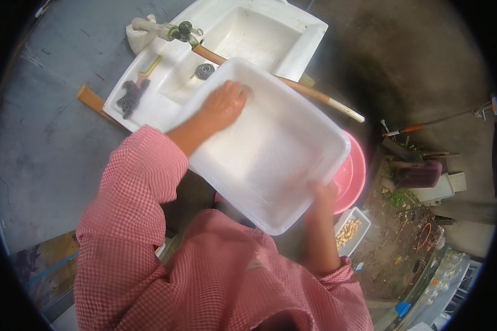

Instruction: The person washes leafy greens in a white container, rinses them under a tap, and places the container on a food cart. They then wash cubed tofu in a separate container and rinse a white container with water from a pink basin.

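A white rectangular plastic basin [269, 145] is tilted in front of my body, over the near side of the sink. My left hand [227, 103] is inside it with curled fingers, pressed near the upper left wall. Something greyish shows at those fingertips, too blurred to name. My right hand [324, 200] grips the basin's lower right rim and is blurred. Behind the basin, a white ceramic sink [302, 33] has a tap [184, 31] with an orange-brown hose [209, 53] on it. The hose passes behind the basin and ends in a pale tip at the right.
A steel scourer [205, 71] lies in the sink; a dark mesh scrubber [131, 97] and a yellow-edged tool [151, 65] rest on its ledge. A pink basin [350, 178] stands below right, beside a white tray [362, 219] of peanut-like pieces. A wood strip [93, 103] juts out left.
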Demonstrator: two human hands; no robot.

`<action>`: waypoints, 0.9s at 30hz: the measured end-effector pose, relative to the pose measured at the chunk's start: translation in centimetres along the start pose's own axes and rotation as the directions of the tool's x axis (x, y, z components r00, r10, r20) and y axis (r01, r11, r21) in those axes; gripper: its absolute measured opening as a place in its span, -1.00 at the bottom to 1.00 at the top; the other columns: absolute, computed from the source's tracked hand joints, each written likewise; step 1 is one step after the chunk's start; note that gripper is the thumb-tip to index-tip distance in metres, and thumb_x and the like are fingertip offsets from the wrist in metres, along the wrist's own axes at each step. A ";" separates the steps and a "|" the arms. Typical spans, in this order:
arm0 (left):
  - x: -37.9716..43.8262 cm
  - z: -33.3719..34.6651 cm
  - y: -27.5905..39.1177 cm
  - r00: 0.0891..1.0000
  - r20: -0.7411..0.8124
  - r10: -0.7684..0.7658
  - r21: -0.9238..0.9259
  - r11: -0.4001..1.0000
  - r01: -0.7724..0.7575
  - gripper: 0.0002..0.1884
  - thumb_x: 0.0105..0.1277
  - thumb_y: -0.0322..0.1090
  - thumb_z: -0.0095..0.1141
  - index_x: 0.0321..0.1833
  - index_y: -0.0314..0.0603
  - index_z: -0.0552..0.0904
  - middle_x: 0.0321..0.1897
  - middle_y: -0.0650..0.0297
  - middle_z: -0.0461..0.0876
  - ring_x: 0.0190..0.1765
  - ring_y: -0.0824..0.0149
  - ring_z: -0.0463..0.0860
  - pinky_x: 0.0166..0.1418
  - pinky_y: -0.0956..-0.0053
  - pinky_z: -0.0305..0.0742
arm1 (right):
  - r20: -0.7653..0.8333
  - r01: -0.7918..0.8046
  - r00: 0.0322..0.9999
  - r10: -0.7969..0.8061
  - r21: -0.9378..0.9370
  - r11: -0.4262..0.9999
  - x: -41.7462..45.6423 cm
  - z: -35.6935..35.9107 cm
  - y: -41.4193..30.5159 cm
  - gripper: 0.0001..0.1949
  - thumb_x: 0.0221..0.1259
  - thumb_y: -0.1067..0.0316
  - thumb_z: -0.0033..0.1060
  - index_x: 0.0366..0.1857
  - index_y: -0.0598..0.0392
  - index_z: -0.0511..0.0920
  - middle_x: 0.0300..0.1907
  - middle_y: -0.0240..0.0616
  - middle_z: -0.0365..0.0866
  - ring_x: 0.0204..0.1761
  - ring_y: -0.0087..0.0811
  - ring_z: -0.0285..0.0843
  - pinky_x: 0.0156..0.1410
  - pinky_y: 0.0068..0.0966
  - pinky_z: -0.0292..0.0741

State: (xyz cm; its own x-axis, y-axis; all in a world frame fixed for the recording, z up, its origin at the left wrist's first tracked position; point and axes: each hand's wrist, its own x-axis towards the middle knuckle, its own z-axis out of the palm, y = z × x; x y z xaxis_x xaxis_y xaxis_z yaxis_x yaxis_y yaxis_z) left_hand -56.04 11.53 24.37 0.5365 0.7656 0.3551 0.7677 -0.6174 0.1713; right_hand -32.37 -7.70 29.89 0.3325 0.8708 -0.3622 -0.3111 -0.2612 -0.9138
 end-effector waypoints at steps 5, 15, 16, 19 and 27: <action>0.0 -3.3 1.2 0.938 0.279 0.206 0.335 0.894 -0.297 -0.91 0.04 -0.48 0.09 -0.40 -0.27 0.63 -0.28 0.11 0.47 -0.09 0.13 0.44 -0.02 0.29 0.37 | -0.025 0.099 0.995 -0.101 -0.062 0.993 0.0 -0.2 -3.3 -0.63 0.01 0.33 0.15 -0.08 0.28 0.54 -0.24 -0.22 0.60 -0.24 -0.41 0.54 -0.13 -0.46 0.45; -5.6 -6.3 6.4 0.802 0.597 0.023 -0.096 0.994 0.043 -0.64 0.18 -0.31 0.08 0.03 -0.26 0.59 -0.16 0.03 0.55 -0.08 -0.07 0.48 0.01 0.11 0.43 | 0.084 0.512 0.850 -0.521 -0.369 0.776 2.0 2.5 -8.6 -0.48 -0.08 0.29 0.22 0.05 0.33 0.55 -0.17 -0.29 0.64 -0.20 -0.49 0.56 -0.01 -0.56 0.47; -7.1 -5.5 8.1 0.938 0.343 0.046 -0.293 0.954 0.060 -0.57 0.16 -0.33 0.10 0.13 -0.24 0.54 -0.09 0.01 0.56 0.00 -0.10 0.48 0.09 0.12 0.43 | 0.122 0.502 0.861 -0.494 -0.363 0.785 1.5 4.1 -10.5 -0.48 -0.08 0.29 0.23 0.04 0.33 0.56 -0.18 -0.31 0.63 -0.21 -0.51 0.55 -0.02 -0.56 0.47; -8.2 -6.2 10.2 0.995 0.074 0.071 -0.504 0.864 -0.024 -0.42 0.09 -0.40 0.18 0.26 -0.22 0.47 0.07 -0.03 0.55 0.15 -0.13 0.48 0.23 0.14 0.43 | 0.246 0.446 0.891 -0.381 -0.326 0.834 2.3 5.0 -13.6 -0.51 -0.12 0.30 0.25 -0.02 0.31 0.60 -0.30 -0.36 0.59 -0.29 -0.55 0.49 -0.17 -0.62 0.41; -11.0 -3.9 6.5 0.981 -0.086 -0.171 -0.448 0.886 0.115 -0.31 -0.03 -0.59 0.21 0.29 -0.18 0.44 0.08 -0.01 0.58 0.08 -0.05 0.59 0.12 0.25 0.55 | 0.464 0.491 0.744 -0.481 0.109 0.864 5.3 7.3 -13.8 -0.22 0.23 0.09 0.17 0.46 0.22 0.08 0.17 0.02 0.47 0.04 -0.24 0.55 0.20 -0.40 0.45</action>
State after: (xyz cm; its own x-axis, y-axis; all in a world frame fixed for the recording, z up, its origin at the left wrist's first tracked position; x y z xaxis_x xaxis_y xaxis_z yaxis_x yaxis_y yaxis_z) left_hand -58.36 -1.64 25.18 0.3650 0.8414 0.3984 0.5851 -0.5402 0.6048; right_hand -32.84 3.57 41.97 -0.0162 0.9667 0.2556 -0.2030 0.2471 -0.9475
